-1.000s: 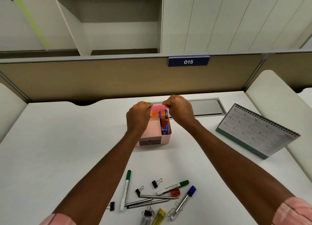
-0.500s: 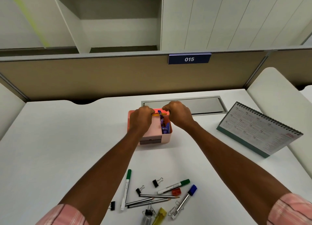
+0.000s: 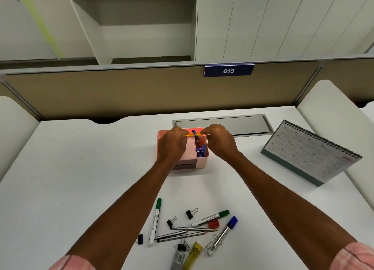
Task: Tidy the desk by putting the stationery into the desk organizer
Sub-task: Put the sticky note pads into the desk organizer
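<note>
Left grip: fingers curled, fingertips pinching the left end of the sticky notes
Right grip: fingers curled, pinching the right end of the same stack
Sticky notes: thin stack, yellow edge with orange-pink behind it, stretched between the two grips at the far rim of the desk organizer; how deep it sits cannot be told
Desk organizer: pink box right under both grips, on the white tabletop; grey drawer front on its near side, below the left wrist
Blue pens: in the compartment beside the right grip, one leaning up across the sticky notes between the grips
Loose stationery: well short of both grips, on the tabletop between the forearms
Markers: green-capped marker lying lengthways, second green marker and blue-capped marker right of it
Pencils: three, fanned out between the markers
Red sharpener: touching the second green marker
Binder clips: several black ones scattered around the pencils
Desk calendar: standing well to the right of the right grip
Cable hatch: grey, just beyond both grips
</note>
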Motion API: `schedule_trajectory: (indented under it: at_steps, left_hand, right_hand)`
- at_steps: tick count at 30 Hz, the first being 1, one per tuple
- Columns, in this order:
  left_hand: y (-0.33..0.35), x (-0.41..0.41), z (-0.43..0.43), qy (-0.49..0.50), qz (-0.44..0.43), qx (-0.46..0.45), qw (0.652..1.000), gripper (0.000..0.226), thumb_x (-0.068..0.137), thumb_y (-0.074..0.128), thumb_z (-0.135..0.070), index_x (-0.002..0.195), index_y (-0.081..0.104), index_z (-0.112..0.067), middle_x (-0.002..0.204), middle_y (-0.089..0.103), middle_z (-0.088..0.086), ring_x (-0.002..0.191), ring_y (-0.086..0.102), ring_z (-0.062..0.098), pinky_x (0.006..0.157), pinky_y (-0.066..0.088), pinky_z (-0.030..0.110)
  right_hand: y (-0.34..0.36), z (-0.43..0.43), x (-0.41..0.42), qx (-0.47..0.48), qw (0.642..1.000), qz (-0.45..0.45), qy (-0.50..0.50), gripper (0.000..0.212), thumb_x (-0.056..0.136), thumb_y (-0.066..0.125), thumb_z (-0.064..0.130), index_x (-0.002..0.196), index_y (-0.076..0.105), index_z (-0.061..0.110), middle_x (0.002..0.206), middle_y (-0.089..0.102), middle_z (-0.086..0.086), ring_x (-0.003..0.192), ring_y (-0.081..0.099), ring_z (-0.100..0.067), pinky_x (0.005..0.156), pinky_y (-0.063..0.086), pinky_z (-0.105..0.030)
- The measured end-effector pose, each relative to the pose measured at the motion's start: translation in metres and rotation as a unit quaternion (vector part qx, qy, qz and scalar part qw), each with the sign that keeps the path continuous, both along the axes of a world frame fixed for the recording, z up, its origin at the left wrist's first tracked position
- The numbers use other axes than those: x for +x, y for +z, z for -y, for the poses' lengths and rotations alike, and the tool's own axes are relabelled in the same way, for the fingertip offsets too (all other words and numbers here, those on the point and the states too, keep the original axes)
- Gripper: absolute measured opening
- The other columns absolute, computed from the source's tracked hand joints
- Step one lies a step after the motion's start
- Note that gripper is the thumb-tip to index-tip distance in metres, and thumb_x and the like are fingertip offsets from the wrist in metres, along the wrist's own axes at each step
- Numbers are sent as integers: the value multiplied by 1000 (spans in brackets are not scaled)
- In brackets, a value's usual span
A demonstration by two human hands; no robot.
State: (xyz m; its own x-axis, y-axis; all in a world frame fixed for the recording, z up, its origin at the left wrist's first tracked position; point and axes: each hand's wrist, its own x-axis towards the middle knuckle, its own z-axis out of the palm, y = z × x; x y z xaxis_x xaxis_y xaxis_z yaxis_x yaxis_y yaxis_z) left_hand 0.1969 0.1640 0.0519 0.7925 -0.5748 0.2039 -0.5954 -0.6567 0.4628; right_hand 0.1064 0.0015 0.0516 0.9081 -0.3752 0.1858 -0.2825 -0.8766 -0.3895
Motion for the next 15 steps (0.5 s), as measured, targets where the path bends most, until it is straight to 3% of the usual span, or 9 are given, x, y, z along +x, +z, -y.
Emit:
schedule_trajectory:
  at_steps: [6,10,15]
  left_hand:
    - [5,-24,-12,19,-8,-45,999,29,100,63,-29,125,74,-20,132,69,3,120,63,22,89,49,28]
    - [1,-44,-22,31,-28,-70,997,27,99,65,-29,122,76,-20,131,70,1,118,65,20,84,40,21]
    - [-9,-74,-41,38,-60,-86,994,25,99,65,-29,120,76,-21,125,73,0,110,68,18,83,44,19]
  right_hand:
    - [1,-11,-21,-1,999,20,-33,21,95,70,19,114,79,20,116,74,-7,103,64,-25,71,54,-33]
    - [-6,-19,-37,22,999,29,-36,21,95,70,17,114,78,21,112,73,-6,98,65,-24,68,52,-31]
    - [-15,-31,-42,53,998,8,-34,25,91,76,19,116,77,21,113,73,-3,93,66,-23,67,48,-27]
